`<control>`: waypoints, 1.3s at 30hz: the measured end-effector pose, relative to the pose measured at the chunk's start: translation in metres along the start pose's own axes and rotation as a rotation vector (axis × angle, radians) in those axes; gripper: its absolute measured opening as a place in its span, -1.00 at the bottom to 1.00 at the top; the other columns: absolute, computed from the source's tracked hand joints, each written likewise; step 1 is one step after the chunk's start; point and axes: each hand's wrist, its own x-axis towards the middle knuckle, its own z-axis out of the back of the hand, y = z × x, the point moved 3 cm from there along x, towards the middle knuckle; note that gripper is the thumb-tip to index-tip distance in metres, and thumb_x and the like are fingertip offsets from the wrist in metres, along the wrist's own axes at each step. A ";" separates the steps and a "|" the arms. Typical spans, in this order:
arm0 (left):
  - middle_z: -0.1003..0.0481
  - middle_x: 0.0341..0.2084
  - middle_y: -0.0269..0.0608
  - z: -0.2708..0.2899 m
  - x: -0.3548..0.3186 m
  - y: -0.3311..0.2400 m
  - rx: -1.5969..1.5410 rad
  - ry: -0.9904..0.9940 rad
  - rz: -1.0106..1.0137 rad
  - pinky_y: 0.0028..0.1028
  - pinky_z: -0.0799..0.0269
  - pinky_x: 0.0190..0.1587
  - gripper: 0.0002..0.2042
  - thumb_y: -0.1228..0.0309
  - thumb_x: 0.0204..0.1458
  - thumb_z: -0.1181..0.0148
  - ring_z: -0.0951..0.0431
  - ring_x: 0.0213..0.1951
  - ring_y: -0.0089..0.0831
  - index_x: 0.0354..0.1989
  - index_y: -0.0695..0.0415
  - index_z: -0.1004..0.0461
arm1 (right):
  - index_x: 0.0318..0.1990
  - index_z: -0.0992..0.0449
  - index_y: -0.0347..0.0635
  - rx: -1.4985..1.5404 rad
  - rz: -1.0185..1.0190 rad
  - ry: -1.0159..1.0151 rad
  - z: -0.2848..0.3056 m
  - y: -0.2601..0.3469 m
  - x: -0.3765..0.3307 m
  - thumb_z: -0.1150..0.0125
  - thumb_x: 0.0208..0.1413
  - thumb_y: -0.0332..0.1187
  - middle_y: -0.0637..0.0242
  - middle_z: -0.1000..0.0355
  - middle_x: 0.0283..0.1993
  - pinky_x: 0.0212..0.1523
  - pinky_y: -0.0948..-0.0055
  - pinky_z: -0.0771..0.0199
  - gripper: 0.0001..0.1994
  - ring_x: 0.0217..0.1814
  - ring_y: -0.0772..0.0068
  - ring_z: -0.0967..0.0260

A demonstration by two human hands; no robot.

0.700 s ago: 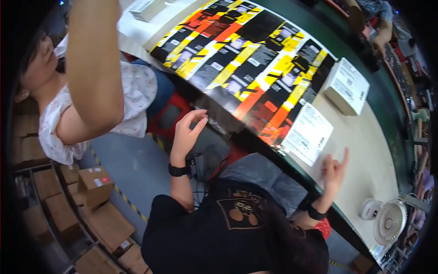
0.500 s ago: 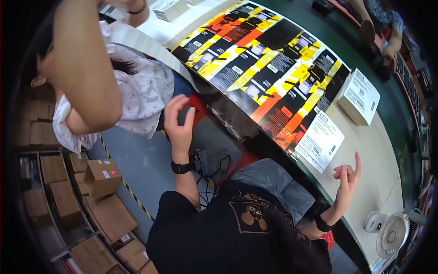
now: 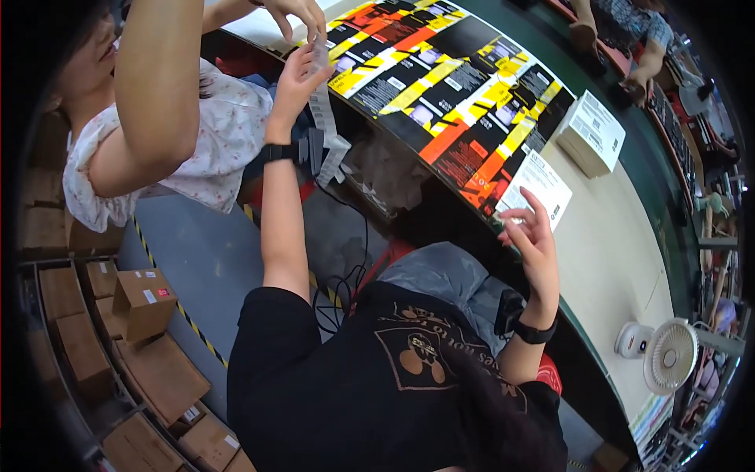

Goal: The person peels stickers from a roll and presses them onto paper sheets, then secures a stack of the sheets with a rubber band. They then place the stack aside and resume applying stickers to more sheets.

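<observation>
This is a factory workshop, most likely a packing room. A long pale workbench [image 3: 621, 267] with a dark green edge curves across the right side, bearing rows of matching black, yellow and orange printed packaging [image 3: 464, 86] and, nearer the right, a thick stack of white printed cards [image 3: 594, 134]. A strip of labels [image 3: 322, 110] hangs by the bench's left end. Several people share the space: a person in a flowered blouse [image 3: 208, 149] at left, another in a patterned sleeve [image 3: 633, 20] at far right. Brown cartons [image 3: 145, 303] fill racks at near left, beside a grey floor [image 3: 204, 256] marked with yellow-and-black tape [image 3: 197, 327].
</observation>
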 end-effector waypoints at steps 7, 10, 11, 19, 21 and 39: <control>-0.45 -0.21 -0.19 -0.009 0.031 0.008 -0.885 0.238 0.057 -0.54 -0.33 -0.15 -0.51 0.29 0.05 -0.12 -0.44 -0.15 -0.48 0.11 0.23 -0.18 | 0.16 -0.20 -0.18 -0.315 0.172 0.033 -0.048 0.061 0.014 -0.09 0.07 -0.45 0.31 -0.36 -0.18 -0.26 0.65 -0.32 -0.54 -0.31 0.64 -0.31; -0.47 -0.25 -0.23 -0.017 0.017 -0.007 -0.880 0.292 0.073 -0.56 -0.34 -0.19 -0.54 0.30 0.06 -0.11 -0.47 -0.22 -0.53 0.10 0.23 -0.20 | 0.06 -0.32 -0.14 -0.660 0.386 0.202 -0.092 0.106 0.031 -0.13 0.03 -0.43 0.30 -0.38 -0.16 -0.24 0.60 -0.34 -0.61 -0.26 0.54 -0.36; -0.48 -0.27 -0.25 -0.031 0.009 -0.012 -0.765 0.291 0.102 -0.56 -0.35 -0.21 -0.54 0.31 0.05 -0.11 -0.48 -0.26 -0.54 0.10 0.22 -0.21 | 0.04 -0.35 -0.12 -0.796 0.485 0.289 -0.107 0.118 0.037 -0.15 0.01 -0.42 0.29 -0.39 -0.13 -0.20 0.53 -0.35 -0.62 -0.22 0.44 -0.37; -0.50 -0.44 -0.26 -0.043 -0.048 -0.028 -0.138 0.237 0.114 -0.55 -0.40 -0.34 -0.67 0.44 0.04 -0.06 -0.51 -0.48 -0.54 -0.02 0.29 -0.29 | -0.03 -0.38 -0.11 -1.112 1.210 0.448 -0.178 0.111 0.156 -0.17 -0.05 -0.44 0.21 -0.37 -0.07 -0.14 0.30 -0.38 -0.64 -0.15 0.12 -0.37; -0.50 -0.45 -0.24 -0.033 -0.064 -0.032 -0.034 0.259 0.138 -0.55 -0.42 -0.35 -0.69 0.47 0.04 -0.04 -0.50 -0.49 -0.53 -0.03 0.31 -0.30 | -0.10 -0.42 -0.14 -1.100 1.307 0.561 -0.193 0.104 0.171 -0.16 -0.05 -0.44 0.21 -0.39 -0.13 -0.17 0.31 -0.39 -0.71 -0.17 0.13 -0.38; -0.53 -0.41 -0.20 -0.038 -0.099 -0.053 0.113 0.260 0.077 -0.59 -0.38 -0.31 -0.75 0.40 0.07 -0.05 -0.52 -0.40 -0.55 -0.12 0.28 -0.37 | -0.38 -0.47 -0.19 -1.316 0.827 0.923 -0.190 0.104 0.168 -0.17 -0.12 -0.40 0.15 -0.40 -0.31 -0.31 0.29 -0.38 -0.88 -0.33 0.17 -0.39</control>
